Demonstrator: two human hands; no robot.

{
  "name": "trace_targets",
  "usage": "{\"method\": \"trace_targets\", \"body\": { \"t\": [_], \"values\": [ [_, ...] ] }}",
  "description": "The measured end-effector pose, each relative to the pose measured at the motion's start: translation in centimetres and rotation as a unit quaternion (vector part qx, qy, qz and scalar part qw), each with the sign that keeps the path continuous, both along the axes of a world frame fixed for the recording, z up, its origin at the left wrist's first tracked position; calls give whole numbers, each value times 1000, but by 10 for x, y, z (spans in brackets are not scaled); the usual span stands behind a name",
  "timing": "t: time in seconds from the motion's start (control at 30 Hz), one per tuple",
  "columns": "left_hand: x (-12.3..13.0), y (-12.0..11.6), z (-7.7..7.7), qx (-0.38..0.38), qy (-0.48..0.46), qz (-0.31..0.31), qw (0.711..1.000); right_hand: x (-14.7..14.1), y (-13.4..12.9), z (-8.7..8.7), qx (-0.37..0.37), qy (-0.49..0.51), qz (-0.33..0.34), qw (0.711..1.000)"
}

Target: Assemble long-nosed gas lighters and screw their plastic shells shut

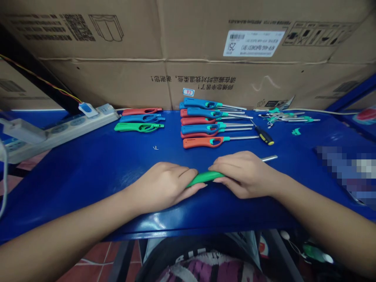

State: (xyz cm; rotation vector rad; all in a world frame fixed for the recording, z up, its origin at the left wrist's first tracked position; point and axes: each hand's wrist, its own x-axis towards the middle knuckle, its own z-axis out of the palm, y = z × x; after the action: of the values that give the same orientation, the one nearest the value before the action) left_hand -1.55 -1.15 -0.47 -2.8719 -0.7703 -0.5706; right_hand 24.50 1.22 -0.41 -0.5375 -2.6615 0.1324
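Observation:
A green lighter is held level between my two hands over the front part of the blue table. My left hand wraps round its left end, thumb along the lower side. Around the other end, the fingers of my right hand are closed. A metal tube sticks out past my right hand. Beyond my hands lies a stack of blue, red and orange lighters with metal tubes, the orange one nearest. Red, blue and green handles without long tubes lie to the left.
A yellow-and-black screwdriver lies right of the stack. Behind it are small metal and teal parts. A white power strip crosses the left side of the blue table. Cardboard stands along the back.

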Motion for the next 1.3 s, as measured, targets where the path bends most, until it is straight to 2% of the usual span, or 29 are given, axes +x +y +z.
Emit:
{"method": "trace_targets", "body": {
  "t": [0.13, 0.23, 0.37, 0.5, 0.6, 0.73, 0.83, 0.93, 1.1, 1.2, 1.3],
  "values": [
    [1, 2, -1, -26, 12, 9, 1000, -3, -1, 1, -3, 10, -15, 1000],
    [-4, 12, -3, -43, 30, 21, 998, 0, 4, 5, -14, -41, -59, 997],
    [-14, 29, -3, -75, 49, 39, 995, 10, 16, 7, 12, -71, -109, 991],
    [-20, 34, 0, -116, 55, 50, 990, 16, 23, 6, 50, -54, -97, 993],
    [-16, 30, 2, -137, 50, 57, 988, 10, 16, 5, 86, -48, -91, 991],
    [-8, 19, 3, -126, 86, 68, 986, -2, 5, 2, 87, -60, -80, 991],
    [-7, 18, 2, -99, 109, 74, 986, -5, 5, 0, 47, -79, -90, 992],
    [-10, 24, 2, -84, 110, 87, 987, 2, 14, 2, 18, -99, -122, 987],
    [-19, 34, 2, -69, 95, 113, 987, 25, 32, 12, 38, -129, -181, 974],
    [-21, 36, 1, -65, 77, 111, 989, 32, 38, 12, 37, -109, -148, 982],
    [-19, 32, 0, -52, 69, 103, 991, 27, 36, 6, 38, -68, -89, 993]
  ]
}}
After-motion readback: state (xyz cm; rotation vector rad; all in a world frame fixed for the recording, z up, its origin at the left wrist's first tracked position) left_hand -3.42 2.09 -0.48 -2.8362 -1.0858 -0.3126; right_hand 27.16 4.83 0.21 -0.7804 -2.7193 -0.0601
